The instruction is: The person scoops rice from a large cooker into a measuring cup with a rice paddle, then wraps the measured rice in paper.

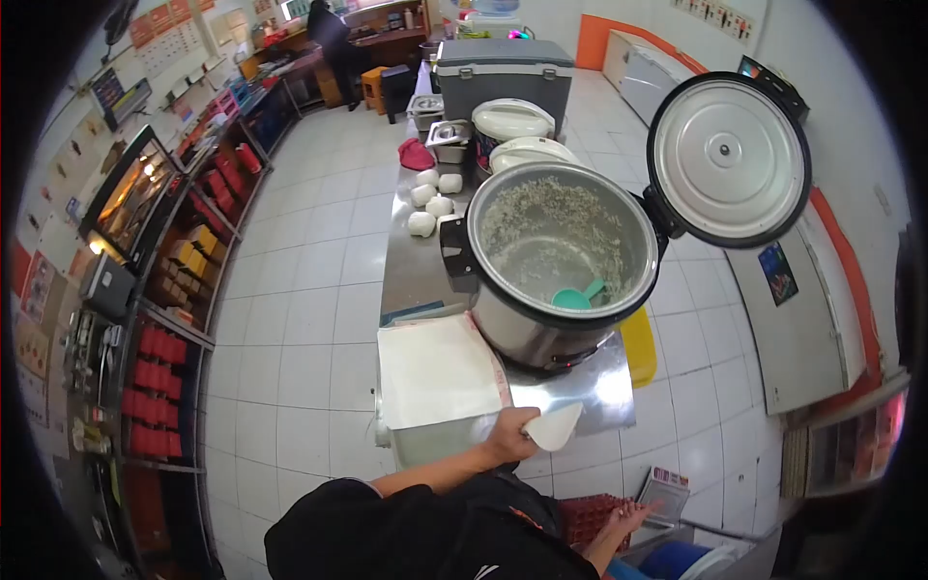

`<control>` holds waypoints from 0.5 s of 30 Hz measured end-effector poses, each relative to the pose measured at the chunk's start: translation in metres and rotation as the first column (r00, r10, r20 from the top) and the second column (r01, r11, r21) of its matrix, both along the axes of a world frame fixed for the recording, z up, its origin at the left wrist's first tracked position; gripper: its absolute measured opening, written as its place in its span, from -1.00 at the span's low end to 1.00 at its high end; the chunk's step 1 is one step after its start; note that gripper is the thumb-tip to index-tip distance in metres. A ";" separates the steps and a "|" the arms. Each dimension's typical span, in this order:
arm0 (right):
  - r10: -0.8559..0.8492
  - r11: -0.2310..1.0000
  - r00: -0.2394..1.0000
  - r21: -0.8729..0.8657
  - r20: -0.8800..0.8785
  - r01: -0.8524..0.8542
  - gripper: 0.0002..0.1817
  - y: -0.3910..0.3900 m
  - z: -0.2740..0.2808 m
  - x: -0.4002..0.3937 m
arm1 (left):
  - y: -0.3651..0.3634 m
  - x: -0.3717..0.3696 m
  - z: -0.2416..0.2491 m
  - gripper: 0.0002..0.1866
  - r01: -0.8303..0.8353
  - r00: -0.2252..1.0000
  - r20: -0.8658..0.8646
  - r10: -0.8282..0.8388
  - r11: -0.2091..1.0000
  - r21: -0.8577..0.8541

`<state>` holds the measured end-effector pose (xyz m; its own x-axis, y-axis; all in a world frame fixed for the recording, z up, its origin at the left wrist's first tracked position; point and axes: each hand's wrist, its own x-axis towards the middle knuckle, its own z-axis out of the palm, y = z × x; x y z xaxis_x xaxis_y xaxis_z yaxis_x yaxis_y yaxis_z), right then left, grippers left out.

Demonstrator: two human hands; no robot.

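Observation:
My left hand (510,437) is closed around a broad white piece that looks like a rice paddle (555,427), over the near end of the steel table (604,394). Beside it lies a stack of white paper sheets (435,367). Down at the lower right, my right hand (626,522) has its fingers stretched out, near a grey tray-like thing (667,498) and a red crate (590,520); I see nothing in it. A large rice cooker (522,329) stands with its lid (727,145) raised. Rice clings to its inner wall, and a green scoop (572,300) lies inside.
Several round white bundles (422,224) sit left of the cooker, with a red cloth (416,155) behind. Farther back are white-lidded pots (512,119) and a grey cooler box (506,87). A yellow container (639,348) shows at the table's right. A person (332,43) stands far back.

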<state>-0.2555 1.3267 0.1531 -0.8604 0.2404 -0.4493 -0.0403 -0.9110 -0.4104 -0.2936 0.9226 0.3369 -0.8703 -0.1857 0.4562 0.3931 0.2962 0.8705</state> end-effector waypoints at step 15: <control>0.556 0.709 0.603 0.051 0.572 -0.703 -0.70 0.055 -0.052 -0.308 | 0.167 -0.099 -0.038 -0.75 -0.460 0.871 0.080 0.485 0.861 -0.216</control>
<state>-0.5639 1.3815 0.1015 -0.5180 -0.1133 -0.8479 0.7712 -0.4907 -0.4056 -0.3923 1.0899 0.2992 -0.7519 -0.5128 0.4144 0.0548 0.5777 0.8144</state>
